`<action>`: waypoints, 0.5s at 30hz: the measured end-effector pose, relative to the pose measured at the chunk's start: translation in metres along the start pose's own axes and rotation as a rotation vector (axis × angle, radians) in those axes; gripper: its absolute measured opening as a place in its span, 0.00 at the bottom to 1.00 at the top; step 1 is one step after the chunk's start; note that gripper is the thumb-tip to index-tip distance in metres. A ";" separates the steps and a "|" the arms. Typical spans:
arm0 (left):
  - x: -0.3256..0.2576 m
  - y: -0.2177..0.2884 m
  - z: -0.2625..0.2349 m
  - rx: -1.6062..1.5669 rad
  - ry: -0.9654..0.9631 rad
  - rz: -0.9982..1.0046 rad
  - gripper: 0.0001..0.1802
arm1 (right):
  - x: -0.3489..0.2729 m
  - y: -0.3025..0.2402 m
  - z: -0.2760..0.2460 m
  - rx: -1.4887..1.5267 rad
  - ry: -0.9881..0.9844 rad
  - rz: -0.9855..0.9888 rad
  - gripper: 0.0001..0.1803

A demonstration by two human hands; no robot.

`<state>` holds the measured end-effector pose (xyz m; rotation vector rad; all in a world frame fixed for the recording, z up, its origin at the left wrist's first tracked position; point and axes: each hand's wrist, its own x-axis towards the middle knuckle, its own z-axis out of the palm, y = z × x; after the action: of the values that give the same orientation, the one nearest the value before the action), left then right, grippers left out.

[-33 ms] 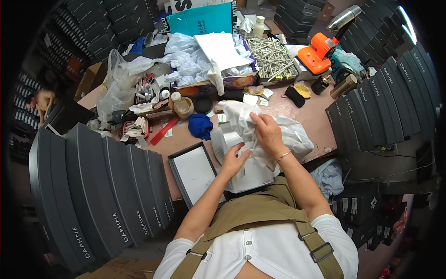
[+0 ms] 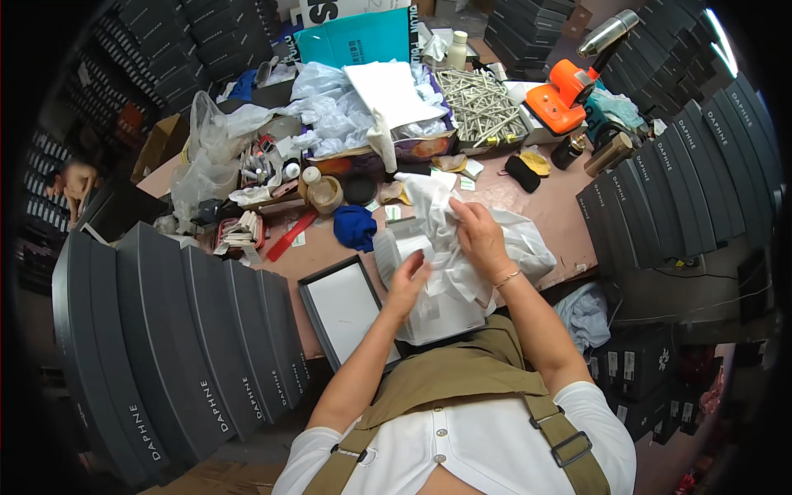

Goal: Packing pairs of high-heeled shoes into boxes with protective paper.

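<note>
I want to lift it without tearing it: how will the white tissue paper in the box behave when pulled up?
The white tissue paper is probably floppy and very light: it lies crumpled in soft folds under the right hand. It may tear easily, since it looks thin. It likely holds creases rather than springing flat.

One head-worn fisheye camera looks steeply down from above the person's chest onto the worktop [image 2: 528,206], close over it. The hands sit near the picture's centre; the worktop's far edge runs toward the top, and straight box stacks [image 2: 165,330] bend along the rim.
</note>
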<state>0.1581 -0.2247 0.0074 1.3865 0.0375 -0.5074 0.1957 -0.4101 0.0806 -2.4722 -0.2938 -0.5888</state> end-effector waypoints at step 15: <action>-0.036 0.016 -0.013 -0.658 0.210 -0.035 0.26 | -0.035 -0.089 -0.051 0.305 -0.618 -0.034 0.15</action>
<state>0.1356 -0.1993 0.0313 0.7869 0.3687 -0.3313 0.1175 -0.3704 0.1446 -2.2885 -0.6127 0.2169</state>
